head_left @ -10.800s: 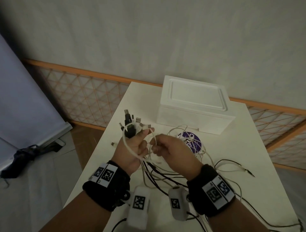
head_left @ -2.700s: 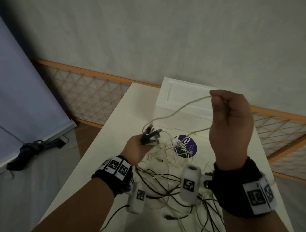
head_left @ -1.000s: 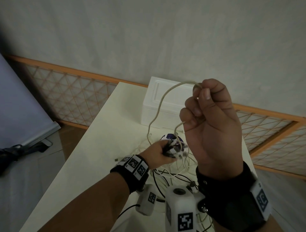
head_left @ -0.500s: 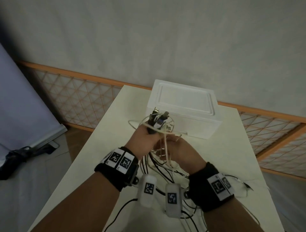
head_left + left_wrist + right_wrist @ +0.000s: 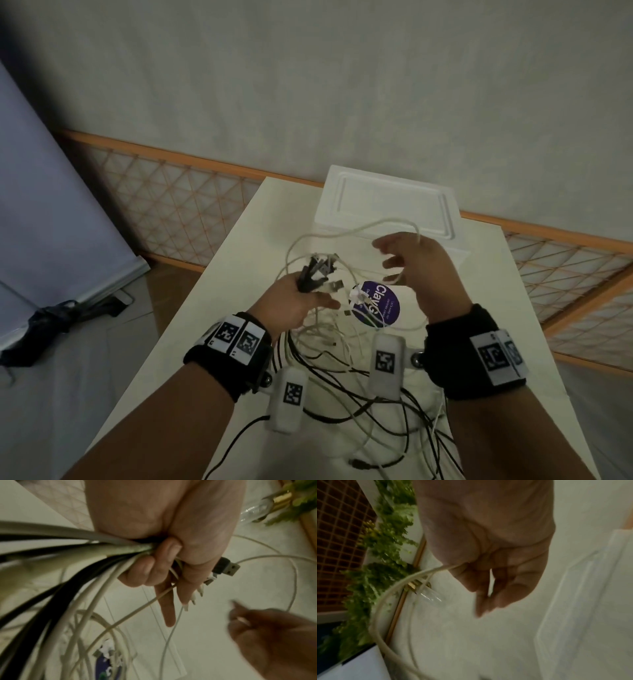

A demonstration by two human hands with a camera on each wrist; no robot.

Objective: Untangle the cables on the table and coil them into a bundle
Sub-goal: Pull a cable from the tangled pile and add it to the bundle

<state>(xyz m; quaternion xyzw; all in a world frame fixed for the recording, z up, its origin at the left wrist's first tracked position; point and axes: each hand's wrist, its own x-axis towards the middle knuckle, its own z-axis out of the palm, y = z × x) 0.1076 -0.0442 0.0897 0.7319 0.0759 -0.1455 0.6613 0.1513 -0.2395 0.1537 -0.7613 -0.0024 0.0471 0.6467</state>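
My left hand [image 5: 296, 305] holds a bunch of black and white cables [image 5: 96, 561] just below their plug ends [image 5: 318, 274]. Its last two fingers are curled round them; the others point out straight. A black USB plug [image 5: 226, 568] sticks out past the thumb. My right hand [image 5: 424, 274] hovers to the right with fingers spread and relaxed. A white cable loop [image 5: 342, 234] arcs from the plugs and drapes over that hand, running under the palm [image 5: 496, 574]. The remaining tangle [image 5: 342, 370] lies on the white table [image 5: 239, 274] below both wrists.
A white lidded box [image 5: 394, 205] stands at the table's far end. A round purple label [image 5: 380, 305] lies under the cables. An orange lattice fence [image 5: 178, 205] runs behind, with a grey screen [image 5: 51, 205] at the left.
My right hand has left the left hand, moved right and opened, and the white cable now forms a wide loop between them. The left hand has sunk a little with its plugs.
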